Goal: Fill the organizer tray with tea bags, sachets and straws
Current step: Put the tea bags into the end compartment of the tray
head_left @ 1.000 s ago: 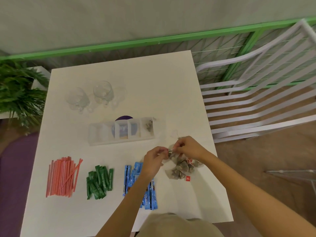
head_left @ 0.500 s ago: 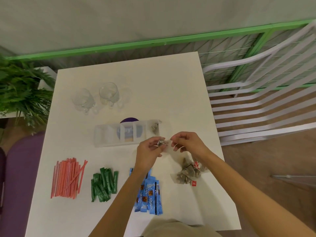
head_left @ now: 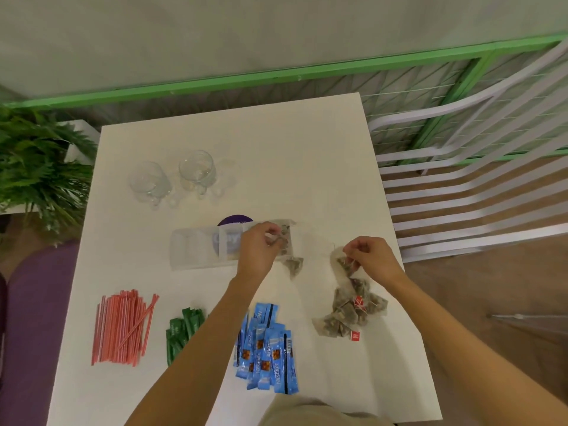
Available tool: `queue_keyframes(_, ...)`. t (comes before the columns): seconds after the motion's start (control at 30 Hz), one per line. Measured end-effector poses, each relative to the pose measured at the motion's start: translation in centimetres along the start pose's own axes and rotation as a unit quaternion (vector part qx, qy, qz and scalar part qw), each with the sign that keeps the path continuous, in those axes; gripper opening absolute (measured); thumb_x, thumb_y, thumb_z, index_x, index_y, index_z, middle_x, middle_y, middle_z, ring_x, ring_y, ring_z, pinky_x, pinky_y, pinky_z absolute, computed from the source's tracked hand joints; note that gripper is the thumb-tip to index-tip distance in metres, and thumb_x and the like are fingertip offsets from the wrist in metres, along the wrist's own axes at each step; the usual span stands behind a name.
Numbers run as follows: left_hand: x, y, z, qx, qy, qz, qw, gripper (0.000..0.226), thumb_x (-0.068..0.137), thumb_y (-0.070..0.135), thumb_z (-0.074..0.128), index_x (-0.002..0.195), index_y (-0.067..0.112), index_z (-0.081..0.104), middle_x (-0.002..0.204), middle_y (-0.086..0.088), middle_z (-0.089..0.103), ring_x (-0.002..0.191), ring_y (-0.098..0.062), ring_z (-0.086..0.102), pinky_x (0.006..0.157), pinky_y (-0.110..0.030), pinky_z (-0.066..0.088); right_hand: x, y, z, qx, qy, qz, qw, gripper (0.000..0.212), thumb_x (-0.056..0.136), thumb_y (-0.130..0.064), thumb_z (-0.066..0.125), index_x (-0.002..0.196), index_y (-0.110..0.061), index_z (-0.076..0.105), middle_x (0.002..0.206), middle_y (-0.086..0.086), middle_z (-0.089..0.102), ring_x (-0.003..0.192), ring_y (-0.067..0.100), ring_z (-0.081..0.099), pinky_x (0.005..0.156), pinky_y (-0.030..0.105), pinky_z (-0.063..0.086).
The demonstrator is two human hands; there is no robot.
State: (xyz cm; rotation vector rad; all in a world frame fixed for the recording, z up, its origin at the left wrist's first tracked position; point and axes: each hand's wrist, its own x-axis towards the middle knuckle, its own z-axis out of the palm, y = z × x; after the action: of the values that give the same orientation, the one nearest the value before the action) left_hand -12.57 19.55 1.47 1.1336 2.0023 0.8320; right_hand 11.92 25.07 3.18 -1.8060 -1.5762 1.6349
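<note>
The clear organizer tray lies across the middle of the white table, with a few tea bags in its right-end compartment. My left hand hovers over that compartment and pinches a tea bag by its string. The bag sits just off the tray's near right corner. My right hand pinches another tea bag at the top of the tea bag pile. Blue sachets, green sachets and red straws lie along the near edge.
Two clear glass mugs stand behind the tray, and a purple disc shows at the tray's far side. A green plant is to the left of the table. A white slatted chair stands close on the right.
My hands have parted. The left hand carried a tea bag up to the tray's right-end compartment, and the right hand went back down to the top of the pile.
</note>
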Motion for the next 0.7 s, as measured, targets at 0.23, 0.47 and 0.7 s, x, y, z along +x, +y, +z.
queue_keyframes(0.23,-0.7,0.6,-0.3,-0.098,-0.007,-0.059,0.993,0.020,0.080,-0.002,0.072,0.094,0.013,0.069,0.087,0.000,0.069,0.068,-0.010,0.063,0.056,-0.019,0.053,-0.4,-0.6,3.1,-0.091,-0.042,-0.077,0.992,0.014,0.083,-0.007,0.068,0.092,-0.017,0.070,0.087,0.003,0.071,0.065,0.008,0.064,0.065,0.018,0.049)
queue_keyframes(0.47,-1.7,0.7,-1.1,-0.220,-0.014,-0.129,0.967,0.020,0.082,-0.003,0.070,0.102,-0.001,0.068,0.096,-0.008,0.069,0.071,-0.001,0.067,0.055,-0.022,0.056,1.1,-0.8,9.6,-0.257,-0.117,-0.102,0.954,0.053,0.076,-0.027,0.077,0.124,-0.018,0.057,0.113,0.002,0.048,0.098,0.018,0.055,0.084,0.031,0.047)
queue_keyframes(0.7,-1.1,1.6,-2.4,-0.247,0.002,-0.146,0.958,0.024,0.083,-0.011,0.059,0.092,0.009,0.070,0.085,-0.002,0.067,0.070,-0.005,0.062,0.052,-0.019,0.049,1.2,-0.1,9.5,-0.320,-0.107,-0.110,0.935,0.013,0.091,-0.011,0.056,0.095,-0.011,0.068,0.100,0.007,0.057,0.090,0.026,0.059,0.070,0.025,0.043)
